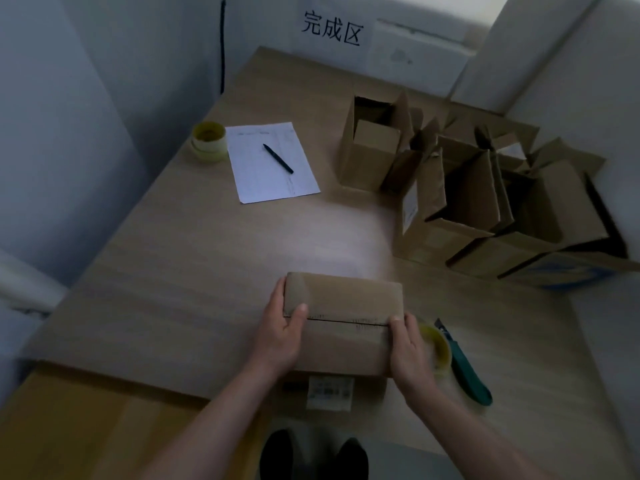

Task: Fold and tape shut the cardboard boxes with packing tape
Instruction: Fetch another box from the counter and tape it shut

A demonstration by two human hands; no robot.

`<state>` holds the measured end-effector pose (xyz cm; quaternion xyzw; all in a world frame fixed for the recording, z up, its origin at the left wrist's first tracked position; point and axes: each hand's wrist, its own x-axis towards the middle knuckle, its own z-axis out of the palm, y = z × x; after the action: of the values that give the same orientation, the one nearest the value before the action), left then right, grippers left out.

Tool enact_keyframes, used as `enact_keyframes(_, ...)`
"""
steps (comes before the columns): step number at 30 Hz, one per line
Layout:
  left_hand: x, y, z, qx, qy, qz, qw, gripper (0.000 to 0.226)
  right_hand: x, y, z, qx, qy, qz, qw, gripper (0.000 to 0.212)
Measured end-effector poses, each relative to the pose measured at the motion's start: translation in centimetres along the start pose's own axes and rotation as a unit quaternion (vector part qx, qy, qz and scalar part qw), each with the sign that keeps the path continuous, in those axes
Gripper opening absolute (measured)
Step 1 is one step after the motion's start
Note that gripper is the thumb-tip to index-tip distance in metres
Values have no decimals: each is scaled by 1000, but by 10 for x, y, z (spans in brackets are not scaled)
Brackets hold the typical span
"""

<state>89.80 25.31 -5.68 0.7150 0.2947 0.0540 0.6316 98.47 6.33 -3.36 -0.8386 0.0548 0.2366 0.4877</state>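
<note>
box: the box (343, 323) sits at the near edge of the bench (194, 271), right in front of the person, with its two top flaps folded down so they meet in a line
left hand: the left hand (282, 332) grips the left end, thumb on top, to keep the flaps flat
right hand: the right hand (408, 351) grips the right end the same way, so the box cannot pop open
tape: a roll of tape (437, 348) and a green cutter (467, 368) lie just beside the right hand, easy to grab next
open boxes: more open boxes (485, 202) wait far right
paper: a paper (270, 164) with a pen (277, 158) and another tape roll (209, 142) lie far back, out of the way
</note>
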Motion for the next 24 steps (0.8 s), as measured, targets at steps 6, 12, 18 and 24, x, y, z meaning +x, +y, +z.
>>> enact_keyframes(6,-3,-7,7,3,28,-7,1000,63,4,10,1,-31,10,-40,999,22)
enact_keyframes(12,18,4,11,8,40,-47,998,61,33,-3,-5,7,-75,1,997,31)
enact_keyframes(18,16,3,24,213,99,-135,963,56,48,5,-10,-78,-113,34,990,23)
enact_keyframes(24,-17,12,44,488,167,37,856,43,43,13,-8,-199,-95,-48,974,41)
